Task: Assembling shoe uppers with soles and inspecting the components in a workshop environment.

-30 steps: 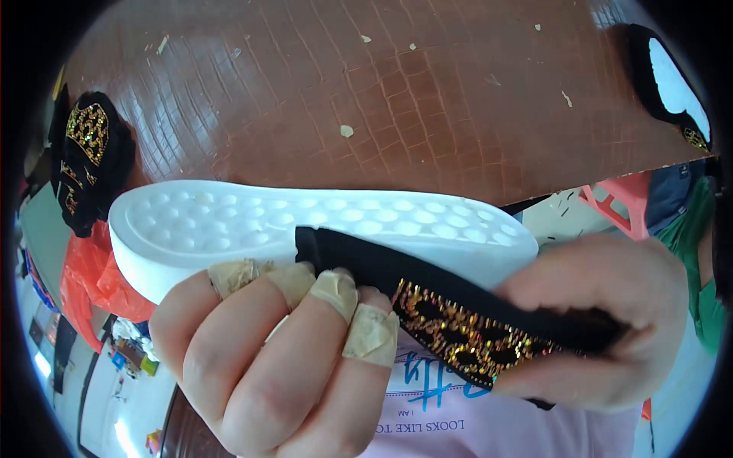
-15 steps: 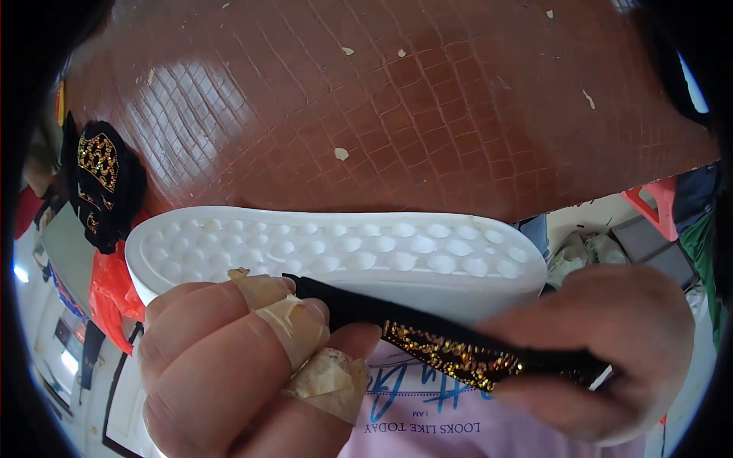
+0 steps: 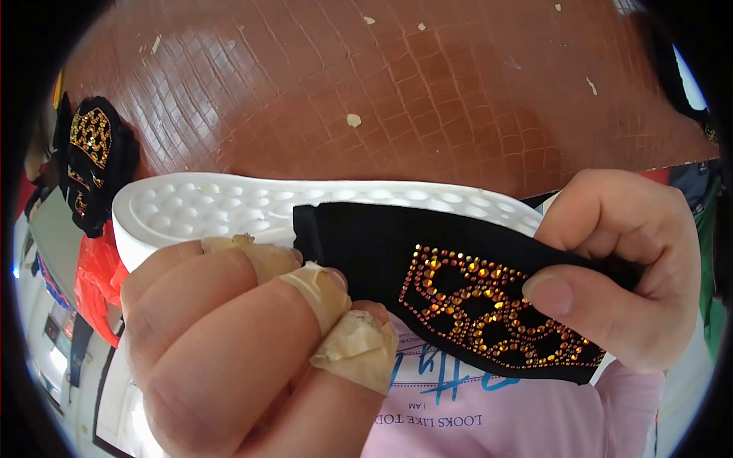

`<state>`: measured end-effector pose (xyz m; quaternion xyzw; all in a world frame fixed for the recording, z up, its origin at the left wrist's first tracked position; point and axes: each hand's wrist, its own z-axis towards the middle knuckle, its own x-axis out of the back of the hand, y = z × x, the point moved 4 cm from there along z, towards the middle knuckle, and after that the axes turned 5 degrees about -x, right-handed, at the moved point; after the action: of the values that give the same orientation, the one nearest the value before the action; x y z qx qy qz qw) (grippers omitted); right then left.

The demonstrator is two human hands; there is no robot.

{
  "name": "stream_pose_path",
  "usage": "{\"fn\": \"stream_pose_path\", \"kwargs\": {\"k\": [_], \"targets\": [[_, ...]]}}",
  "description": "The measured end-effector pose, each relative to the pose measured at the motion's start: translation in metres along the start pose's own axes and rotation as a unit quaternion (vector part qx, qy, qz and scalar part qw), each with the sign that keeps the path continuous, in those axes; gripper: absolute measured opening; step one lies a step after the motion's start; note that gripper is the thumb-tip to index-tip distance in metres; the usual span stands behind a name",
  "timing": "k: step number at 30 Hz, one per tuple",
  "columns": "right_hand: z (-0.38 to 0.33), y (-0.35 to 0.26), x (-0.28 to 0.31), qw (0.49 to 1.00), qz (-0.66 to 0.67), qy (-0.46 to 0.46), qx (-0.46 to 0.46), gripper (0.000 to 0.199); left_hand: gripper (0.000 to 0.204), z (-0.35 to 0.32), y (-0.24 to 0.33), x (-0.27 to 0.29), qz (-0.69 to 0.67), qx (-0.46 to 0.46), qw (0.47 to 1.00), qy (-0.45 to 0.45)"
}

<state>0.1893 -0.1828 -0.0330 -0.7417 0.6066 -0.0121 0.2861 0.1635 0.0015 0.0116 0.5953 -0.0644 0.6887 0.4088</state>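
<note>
A black fabric shoe upper [image 3: 359, 237] studded with amber rhinestones is stretched between my two hands, its decorated face toward me. My right hand [image 3: 630, 267] grips its right end, the thumb lying over the stones and the fingers behind. At the other end, my left hand [image 3: 244, 328] is closed on the lower left edge, with tape wrapped around several fingers. Just beyond the upper lies a white shoe sole [image 3: 252, 195] with a dimpled top, partly covered by the upper and my left hand. Whether the upper touches the sole I cannot tell.
A brown crocodile-patterned table cover [image 3: 458, 130] with a few pale flakes spreads beyond the sole. On the far left, several black uppers with amber stones [image 3: 95, 168] lie stacked at the edge. Below them hangs a red plastic bag [image 3: 99, 275].
The black upper has turned from nearly edge-on to showing its rhinestone face. My right hand has moved up, and its thumb now lies on the stones. The sole appears slightly higher in view.
</note>
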Motion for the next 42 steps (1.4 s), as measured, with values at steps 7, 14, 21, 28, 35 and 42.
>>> {"fn": "stream_pose_path", "kwargs": {"k": [7,14,21,28,35,42], "targets": [[-0.008,0.001,-0.002,0.996,0.027,0.068,0.056,0.017,0.017,-0.01,0.001,-0.006,-0.013,0.008,1.0,-0.003],[-0.025,-0.007,-0.012,0.992,-0.069,0.039,0.102,0.021,0.017,-0.027,0.016,-0.003,-0.008,0.028,0.999,-0.017],[-0.023,-0.003,-0.011,0.888,-0.202,0.247,0.331,0.028,0.019,-0.049,-0.008,-0.033,-0.036,0.061,0.997,-0.012],[-0.029,-0.006,-0.005,0.922,-0.236,0.237,0.193,0.032,0.023,-0.063,-0.011,-0.034,-0.04,0.102,0.994,-0.011],[-0.011,-0.003,-0.002,0.987,-0.107,0.063,0.099,0.019,0.027,-0.057,-0.019,-0.054,-0.051,0.131,0.989,-0.043],[-0.008,-0.006,-0.002,0.99,-0.116,0.063,0.055,0.018,0.032,-0.069,-0.036,-0.061,-0.06,0.148,0.983,-0.087]]}}
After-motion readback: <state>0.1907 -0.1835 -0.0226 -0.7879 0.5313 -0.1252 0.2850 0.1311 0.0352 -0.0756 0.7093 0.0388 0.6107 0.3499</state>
